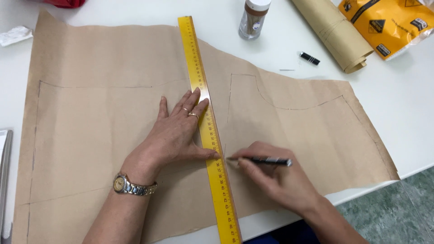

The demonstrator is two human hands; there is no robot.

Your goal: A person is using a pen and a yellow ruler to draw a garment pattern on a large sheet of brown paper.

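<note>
White and smooth, the surface (398, 95) is covered across most of its width by a large sheet of brown pattern paper (99, 135), on which thin pencil outlines are drawn; green flooring is seen beyond the near right edge.

Nearest, a long yellow ruler (212, 149) is laid on the paper, running from the near edge away to the far side at a slight slant. The left hand (174, 135) is pressed flat on the paper just left of the ruler, its grip spread, with the fingertips and thumb resting on the ruler's left edge. A metal wristwatch (131, 186) is worn on that wrist and rings are seen on two fingers. The right hand (271, 174) lies right of the ruler, its grip pinched around a black pen (264, 160), which is held almost level with its tip set on the paper just beside the ruler's right edge.

Farther off, a small black cap (309, 58) lies on the bare surface past the paper. At the far right a roll of brown paper (334, 34) is seen beside an orange plastic bag (389, 22), and a small jar with a white lid (254, 18) stands near the ruler's far end. A crumpled white scrap (14, 35) lies at the far left.
</note>
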